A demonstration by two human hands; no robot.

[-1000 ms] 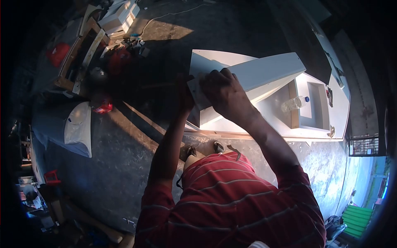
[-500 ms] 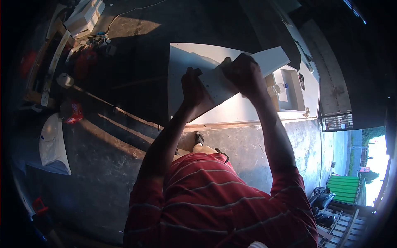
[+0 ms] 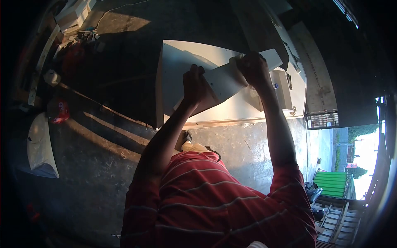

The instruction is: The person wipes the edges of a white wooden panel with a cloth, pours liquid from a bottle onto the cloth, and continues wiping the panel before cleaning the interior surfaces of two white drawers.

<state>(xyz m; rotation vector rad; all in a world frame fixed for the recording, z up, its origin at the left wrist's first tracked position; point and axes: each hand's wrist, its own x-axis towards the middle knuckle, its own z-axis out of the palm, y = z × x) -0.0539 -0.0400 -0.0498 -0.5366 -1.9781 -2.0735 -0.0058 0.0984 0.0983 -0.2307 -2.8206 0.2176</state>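
my left hand [image 3: 195,84] grips the near end of a white board [image 3: 226,79], fingers curled shut over its lower corner; my right hand [image 3: 253,67] clamps the same board farther along, fingers wrapped over its upper edge. the board hangs tilted in the air between both hands, its far end [image 3: 273,57] rising toward the upper right, clear of everything below it. under it lies a large white cabinet panel [image 3: 178,62] flat on the floor, its long near edge running beside a strip of pale wood trim [image 3: 231,122], a boxed compartment [image 3: 285,89] at its right end. a water bottle beside that compartment is mostly hidden by my right wrist. the concrete floor [image 3: 111,161] to my left is bare and sunlit in streaks, with wide room between the panel and a curved white piece [image 3: 39,146] lying well apart. red tools [image 3: 58,111] and offcuts [image 3: 72,14] crowd the far left corner. to the right, a green bench [image 3: 333,184] stands outside the open doorway.
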